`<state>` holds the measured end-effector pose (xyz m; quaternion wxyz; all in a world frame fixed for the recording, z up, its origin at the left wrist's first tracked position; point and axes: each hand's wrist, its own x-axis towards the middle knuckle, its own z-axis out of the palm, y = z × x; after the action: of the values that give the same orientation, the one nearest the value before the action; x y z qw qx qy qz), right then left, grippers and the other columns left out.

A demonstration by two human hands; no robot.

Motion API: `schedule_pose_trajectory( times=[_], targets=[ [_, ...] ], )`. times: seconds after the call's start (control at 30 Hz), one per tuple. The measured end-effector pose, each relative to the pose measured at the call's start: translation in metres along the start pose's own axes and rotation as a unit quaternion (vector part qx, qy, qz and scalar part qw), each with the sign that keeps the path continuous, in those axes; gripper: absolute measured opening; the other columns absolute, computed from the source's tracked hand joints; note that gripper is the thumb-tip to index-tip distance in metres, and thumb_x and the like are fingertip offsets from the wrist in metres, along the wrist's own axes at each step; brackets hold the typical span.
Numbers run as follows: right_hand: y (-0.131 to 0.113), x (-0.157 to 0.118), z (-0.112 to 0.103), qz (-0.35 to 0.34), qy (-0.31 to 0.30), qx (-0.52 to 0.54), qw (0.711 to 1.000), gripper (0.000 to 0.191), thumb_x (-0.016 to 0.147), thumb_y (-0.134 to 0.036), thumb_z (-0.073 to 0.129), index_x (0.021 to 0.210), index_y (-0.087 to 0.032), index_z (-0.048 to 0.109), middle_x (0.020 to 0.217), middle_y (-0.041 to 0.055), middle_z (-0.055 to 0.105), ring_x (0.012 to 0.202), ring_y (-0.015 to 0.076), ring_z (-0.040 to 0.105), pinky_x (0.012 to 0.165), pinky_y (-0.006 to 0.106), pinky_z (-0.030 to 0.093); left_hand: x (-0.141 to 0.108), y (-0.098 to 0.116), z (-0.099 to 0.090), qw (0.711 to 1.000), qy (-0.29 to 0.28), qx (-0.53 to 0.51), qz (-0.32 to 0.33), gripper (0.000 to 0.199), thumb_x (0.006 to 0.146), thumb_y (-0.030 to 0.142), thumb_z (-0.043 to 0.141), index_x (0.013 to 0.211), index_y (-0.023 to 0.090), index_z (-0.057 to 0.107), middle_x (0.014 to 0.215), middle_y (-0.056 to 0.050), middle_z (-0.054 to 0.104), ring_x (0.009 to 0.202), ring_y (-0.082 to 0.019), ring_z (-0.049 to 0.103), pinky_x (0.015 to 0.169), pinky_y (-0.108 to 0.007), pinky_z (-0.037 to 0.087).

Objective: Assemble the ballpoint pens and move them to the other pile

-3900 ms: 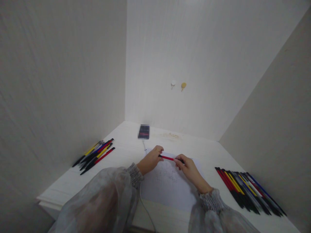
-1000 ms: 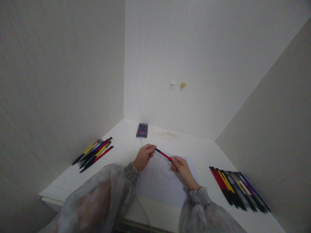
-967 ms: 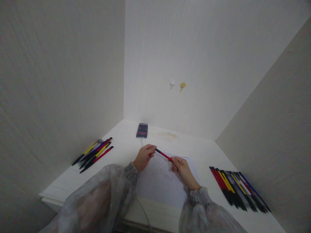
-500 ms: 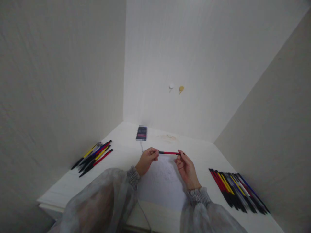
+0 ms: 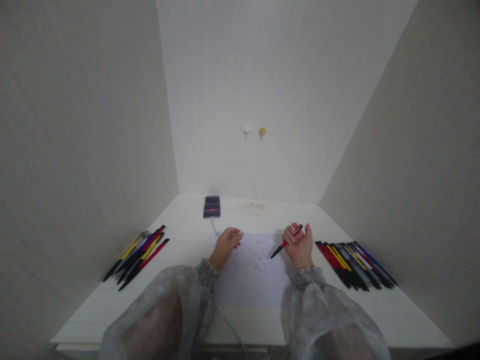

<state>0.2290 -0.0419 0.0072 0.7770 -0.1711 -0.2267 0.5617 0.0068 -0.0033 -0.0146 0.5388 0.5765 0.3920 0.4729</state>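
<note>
A red pen [image 5: 288,243] with a black grip and black end lies slantwise in my right hand [image 5: 300,247]. That hand is turned palm up, its fingers curled round the pen, and the black tip points down and left over the paper. My left hand [image 5: 226,246] is at the left edge of the white sheet of paper [image 5: 251,287]. Its fingers are loosely bent and apart from the thumb, and I see nothing in them. Faint scribbles cover the upper part of the sheet.
Several pens [image 5: 138,255] lie in a loose pile at left; several more pens [image 5: 356,265] form a row at right. A phone [image 5: 212,206] with a cable [image 5: 230,327] stands at the back. Walls enclose the white table [image 5: 93,320]; two hooks [image 5: 262,131] hang on the back wall.
My left hand has let go of the pen, which both hands held level between them. My right hand has moved right, turned palm up and tilted the pen. The view has shifted.
</note>
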Motion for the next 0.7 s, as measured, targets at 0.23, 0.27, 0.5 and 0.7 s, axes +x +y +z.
schedule_pose_trajectory(
  times=[0.23, 0.27, 0.5, 0.7],
  targets=[
    [-0.035, 0.002, -0.032, -0.063, 0.067, -0.018, 0.996, 0.019, 0.066, -0.03, 0.041, 0.067, -0.016, 0.054, 0.046, -0.0066, 0.034, 0.03, 0.0031, 0.023, 0.028, 0.016, 0.021, 0.003, -0.006, -0.005, 1.0, 0.027, -0.008, 0.004, 0.029, 0.06, 0.038, 0.061, 0.073, 0.013, 0.053, 0.058, 0.002, 0.053, 0.048, -0.008, 0.049, 0.047, -0.02, 0.038],
    [-0.038, 0.001, -0.034, -0.078, 0.072, -0.023, 0.994, 0.019, 0.066, -0.031, 0.041, 0.067, -0.016, 0.053, 0.046, -0.0064, 0.034, 0.03, 0.0033, 0.023, 0.028, 0.016, 0.022, 0.003, -0.007, -0.006, 1.0, 0.027, -0.008, 0.005, 0.029, 0.06, 0.037, 0.061, 0.073, 0.013, 0.053, 0.058, 0.002, 0.053, 0.048, -0.007, 0.049, 0.047, -0.02, 0.037],
    [-0.046, -0.003, -0.037, -0.092, 0.069, -0.019, 0.993, 0.018, 0.068, -0.03, 0.04, 0.064, -0.016, 0.051, 0.046, -0.0066, 0.033, 0.031, 0.003, 0.024, 0.029, 0.016, 0.022, 0.007, -0.014, -0.007, 0.999, 0.025, 0.008, 0.02, 0.024, 0.063, 0.035, 0.058, 0.072, 0.013, 0.052, 0.058, 0.002, 0.052, 0.048, -0.007, 0.048, 0.046, -0.019, 0.037],
    [-0.047, -0.003, -0.038, -0.091, 0.08, -0.006, 0.993, 0.022, 0.069, -0.032, 0.039, 0.062, -0.016, 0.051, 0.046, -0.0064, 0.033, 0.031, 0.0029, 0.023, 0.029, 0.016, 0.021, 0.006, -0.011, -0.007, 0.999, 0.029, 0.015, 0.012, 0.022, 0.063, 0.033, 0.058, 0.072, 0.013, 0.052, 0.057, 0.002, 0.052, 0.047, -0.007, 0.048, 0.046, -0.019, 0.037]
  ],
)
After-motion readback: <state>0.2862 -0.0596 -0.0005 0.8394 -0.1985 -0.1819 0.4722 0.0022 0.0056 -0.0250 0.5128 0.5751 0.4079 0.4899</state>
